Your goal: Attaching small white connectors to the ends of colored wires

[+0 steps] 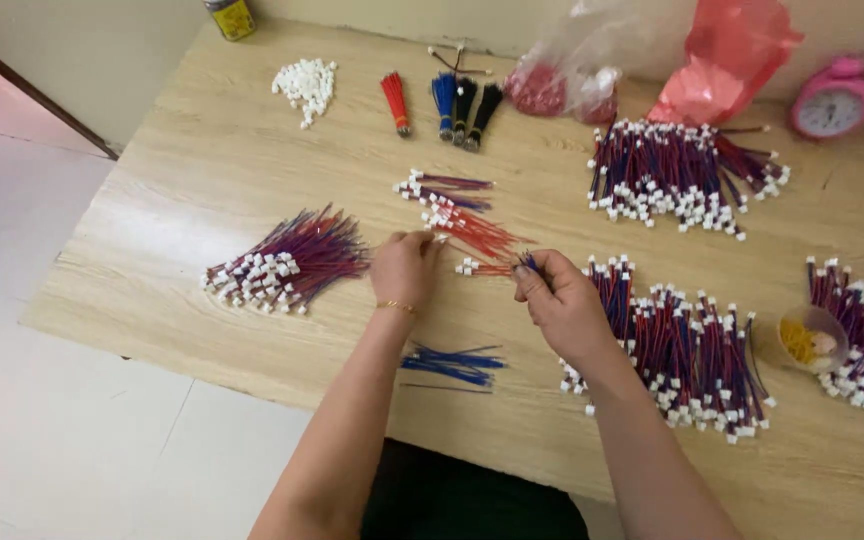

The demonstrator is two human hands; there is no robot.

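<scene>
A: Wire leads with white connectors (472, 235), red, loose fan at frame centre on the wooden table (192, 150). Status?
B: Left hand (404, 266) fingertips pinched on the near end of that fan. Right hand (560, 300) just right of centre, fingers curled, pinching a few red and blue leads (497, 267) tipped with white plugs.
A: Left of the hands?
B: One bundle of red-blue leads (287, 262), centre left. White connector pile (305, 85), upper left.
A: Below?
B: Loose blue wires (452, 363), between the forearms.
A: Right side?
B: Finished bundles (687, 178) upper right, another heap (692, 355) lower right, touching the right wrist. Pink alarm clock (834, 100), top right. Small bowl (812, 338), far right.
</scene>
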